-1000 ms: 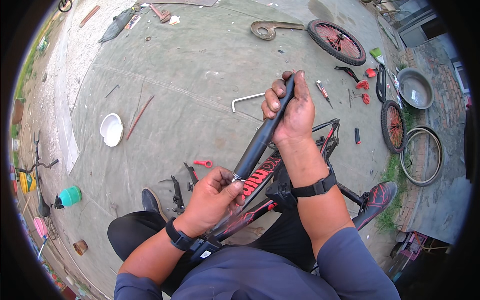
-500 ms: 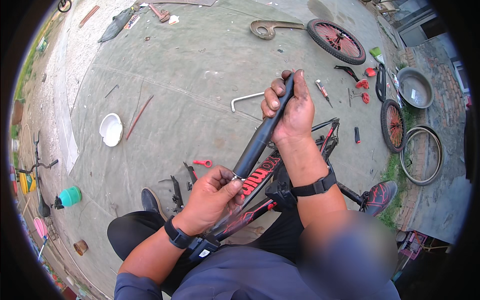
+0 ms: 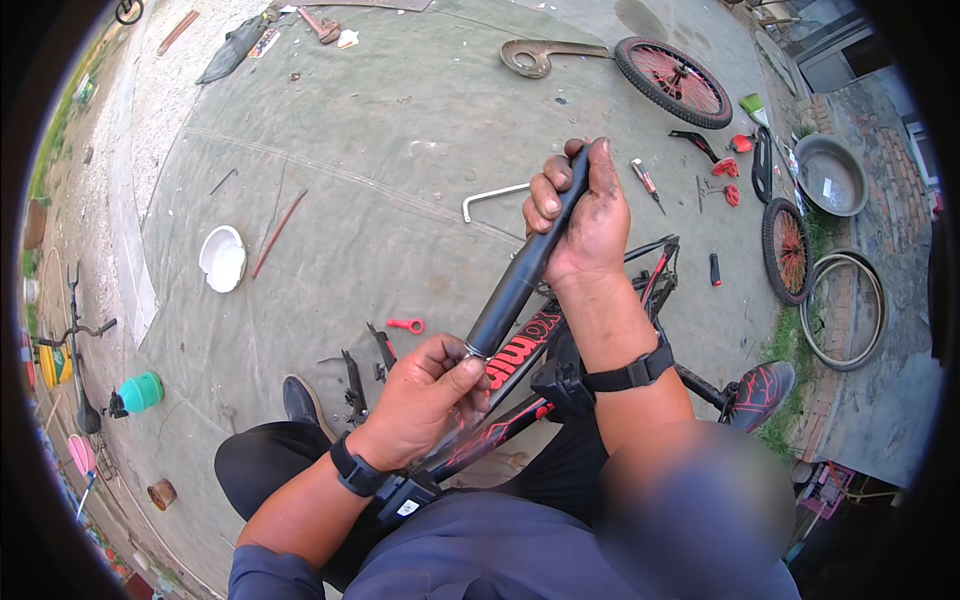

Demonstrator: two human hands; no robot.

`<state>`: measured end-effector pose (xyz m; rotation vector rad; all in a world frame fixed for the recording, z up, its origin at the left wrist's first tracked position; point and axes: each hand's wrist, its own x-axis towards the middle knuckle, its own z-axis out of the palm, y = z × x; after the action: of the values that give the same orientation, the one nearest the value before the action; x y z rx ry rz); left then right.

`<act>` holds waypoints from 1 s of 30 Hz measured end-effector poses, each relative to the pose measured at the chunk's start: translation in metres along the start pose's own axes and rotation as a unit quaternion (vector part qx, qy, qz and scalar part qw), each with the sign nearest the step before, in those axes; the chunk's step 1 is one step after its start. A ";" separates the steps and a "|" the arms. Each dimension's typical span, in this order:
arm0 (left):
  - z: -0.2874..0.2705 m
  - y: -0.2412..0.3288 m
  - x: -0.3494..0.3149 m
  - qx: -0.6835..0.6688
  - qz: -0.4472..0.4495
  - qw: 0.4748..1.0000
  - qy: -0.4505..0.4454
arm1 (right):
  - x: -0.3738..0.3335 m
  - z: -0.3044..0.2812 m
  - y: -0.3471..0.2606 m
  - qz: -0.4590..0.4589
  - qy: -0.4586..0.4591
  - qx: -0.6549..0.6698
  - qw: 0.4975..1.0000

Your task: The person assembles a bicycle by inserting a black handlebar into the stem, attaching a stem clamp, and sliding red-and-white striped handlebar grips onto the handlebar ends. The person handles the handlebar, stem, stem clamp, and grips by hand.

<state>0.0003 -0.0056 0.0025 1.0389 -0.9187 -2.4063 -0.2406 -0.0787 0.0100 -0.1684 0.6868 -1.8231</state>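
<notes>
We judge the black tube stiff, perhaps slick — best held at 2 ends: our right hand wraps the upper, left hand pinches the lower.

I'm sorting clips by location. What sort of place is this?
Probably an outdoor yard, used here for bicycle work: a bicycle frame sits near the person's legs, a loose spoked wheel lies farther off, and green grass grows at the right.

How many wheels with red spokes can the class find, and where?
2: one red-spoked wheel at upper right; the second wheel at far right, below the grey basin. The tiny top-left wheel is too small to judge.
</notes>
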 end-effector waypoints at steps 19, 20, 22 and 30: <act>0.001 0.010 -0.003 -0.058 -0.050 0.996 -0.034 | -0.002 0.007 -0.001 -0.007 0.035 0.018 0.999; 0.000 0.008 -0.002 -0.045 -0.040 0.998 -0.032 | -0.002 0.008 -0.001 -0.008 0.035 0.017 0.999; 0.000 0.008 -0.001 0.002 -0.014 1.000 -0.020 | -0.003 0.008 -0.001 -0.009 0.037 0.014 0.999; -0.002 0.013 -0.002 0.043 -0.018 0.999 -0.020 | 0.002 -0.003 -0.001 -0.002 0.008 0.001 1.000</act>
<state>0.0035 -0.0150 0.0118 1.0499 -1.0343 -2.4440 -0.2437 -0.0790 0.0077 -0.1547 0.6961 -1.8306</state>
